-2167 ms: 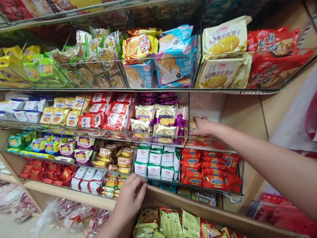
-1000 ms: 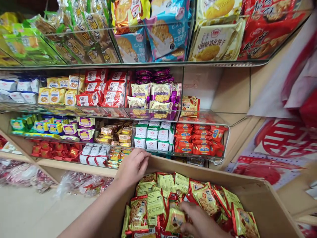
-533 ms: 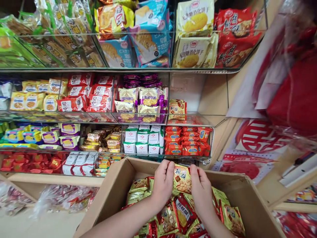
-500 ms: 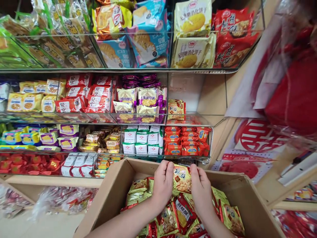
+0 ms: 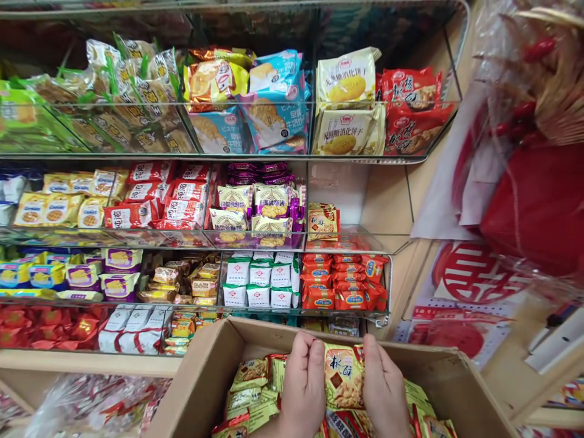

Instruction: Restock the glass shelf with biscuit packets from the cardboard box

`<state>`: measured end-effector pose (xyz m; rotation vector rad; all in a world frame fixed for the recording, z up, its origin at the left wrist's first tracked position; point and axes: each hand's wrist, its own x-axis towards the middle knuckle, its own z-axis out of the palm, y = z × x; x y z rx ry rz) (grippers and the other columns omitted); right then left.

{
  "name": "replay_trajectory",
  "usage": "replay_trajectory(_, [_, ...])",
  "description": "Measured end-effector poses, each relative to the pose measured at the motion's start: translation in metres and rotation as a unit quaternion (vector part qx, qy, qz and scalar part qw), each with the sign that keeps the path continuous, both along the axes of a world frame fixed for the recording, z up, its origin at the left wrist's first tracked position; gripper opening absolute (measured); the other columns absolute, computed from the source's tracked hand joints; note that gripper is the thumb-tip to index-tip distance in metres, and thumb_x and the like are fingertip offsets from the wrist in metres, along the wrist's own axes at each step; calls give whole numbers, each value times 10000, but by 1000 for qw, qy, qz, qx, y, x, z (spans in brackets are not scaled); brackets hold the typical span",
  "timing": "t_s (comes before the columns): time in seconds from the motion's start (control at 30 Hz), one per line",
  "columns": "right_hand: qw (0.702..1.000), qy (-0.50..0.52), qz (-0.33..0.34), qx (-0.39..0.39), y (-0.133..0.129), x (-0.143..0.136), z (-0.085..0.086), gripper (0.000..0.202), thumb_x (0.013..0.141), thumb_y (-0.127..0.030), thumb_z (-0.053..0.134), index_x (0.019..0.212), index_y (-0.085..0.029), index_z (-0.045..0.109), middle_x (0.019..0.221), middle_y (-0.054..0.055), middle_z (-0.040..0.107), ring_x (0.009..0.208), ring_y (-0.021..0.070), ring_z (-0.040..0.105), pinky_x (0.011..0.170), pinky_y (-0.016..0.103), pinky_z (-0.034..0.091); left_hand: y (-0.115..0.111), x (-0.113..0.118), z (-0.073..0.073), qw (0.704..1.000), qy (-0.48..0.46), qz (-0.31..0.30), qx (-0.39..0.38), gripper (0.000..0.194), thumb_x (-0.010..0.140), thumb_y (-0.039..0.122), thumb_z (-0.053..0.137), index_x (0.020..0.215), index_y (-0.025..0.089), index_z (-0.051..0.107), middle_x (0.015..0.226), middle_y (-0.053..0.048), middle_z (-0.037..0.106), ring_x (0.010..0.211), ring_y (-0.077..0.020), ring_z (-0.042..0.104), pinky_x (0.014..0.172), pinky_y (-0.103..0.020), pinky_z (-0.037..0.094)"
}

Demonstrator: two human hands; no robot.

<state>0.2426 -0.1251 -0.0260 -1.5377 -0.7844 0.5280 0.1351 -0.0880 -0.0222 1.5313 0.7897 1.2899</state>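
Between my two hands is a yellow and red packet of walnut cookies point(image 5: 344, 378), its printed face turned up toward me. My left hand point(image 5: 305, 380) is closed on the packet's left edge, and my right hand point(image 5: 384, 383) grips its right edge. Both hands are over an open cardboard box point(image 5: 201, 374). Inside lie many similar yellow and red packets point(image 5: 250, 374), partly hidden by my hands. Beyond the box, a short row of the same cookie packets point(image 5: 323, 221) stands at the left of a shelf compartment.
Clear-fronted shelves point(image 5: 356, 159) of wrapped snacks rise behind the box. Red packets point(image 5: 347, 281) and white-green packets point(image 5: 261, 280) fill the tier below the cookie row. A red item in plastic point(image 5: 533, 201) hangs at the right. Plastic bags point(image 5: 100, 401) lie low at left.
The view has tilted up, so shelves and box sit lower in the picture. My hands still hold the same packet, now nearer to me and more upright.
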Motion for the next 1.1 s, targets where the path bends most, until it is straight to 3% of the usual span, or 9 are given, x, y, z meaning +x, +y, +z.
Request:
replay_trajectory(0.1, [998, -41, -55, 6, -3, -2, 5, 525, 764, -616, 377, 700, -148, 606, 671, 43, 623, 691, 194, 550, 645, 246, 407, 0, -2, 4, 1000, -2, 0, -15, 295, 860, 458, 350, 716, 209, 417, 628, 27, 411, 589, -119, 383, 558, -227, 352])
replay_trajectory(0.2, [997, -43, -56, 25, -5, -5, 10, 516, 749, -617, 404, 705, -143, 604, 667, 38, 614, 683, 182, 535, 641, 240, 392, 6, -6, 4, 999, -12, 3, -35, 300, 849, 463, 377, 716, 199, 426, 623, 35, 414, 592, -110, 380, 562, -217, 346])
replay_trajectory(0.4, [990, 139, 16, 29, -5, -15, 21, 453, 730, -604, 454, 705, -163, 555, 577, 9, 600, 565, 169, 537, 531, 246, 410, 9, -7, 2, 985, -99, -25, -141, 323, 796, 510, 452, 721, 197, 428, 626, 44, 431, 594, -96, 403, 569, -203, 359])
replay_trajectory(0.6, [966, 248, 62, 34, -4, -16, 25, 427, 666, -588, 544, 753, -171, 583, 550, 9, 625, 580, 211, 587, 531, 279, 437, 6, -2, 14, 956, -180, -48, -228, 346, 732, 529, 538, 707, 202, 427, 625, 50, 453, 608, -94, 443, 594, -201, 379])
replay_trajectory(0.87, [980, 195, 35, -9, -6, -15, 35, 487, 686, -628, 489, 803, -171, 612, 725, 43, 682, 735, 236, 619, 627, 291, 474, 4, -4, 31, 947, -207, -46, -242, 343, 707, 518, 569, 691, 202, 437, 633, 51, 476, 605, -97, 459, 634, -211, 401])
replay_trajectory(0.97, [974, 213, 72, -1, -4, -12, 45, 514, 712, -628, 454, 900, -171, 595, 736, 42, 679, 745, 235, 623, 593, 289, 482, 8, -4, 41, 946, -219, -60, -233, 343, 715, 521, 557, 697, 207, 421, 611, 61, 450, 582, -89, 430, 612, -203, 393])
replay_trajectory(1.1, [976, 180, 125, 10, -3, -9, 53, 513, 690, -613, 498, 965, -184, 566, 822, 49, 670, 809, 229, 614, 620, 282, 490, 16, -7, 46, 973, -172, -20, -152, 337, 750, 521, 516, 700, 201, 424, 640, 57, 425, 595, -81, 403, 609, -185, 376])
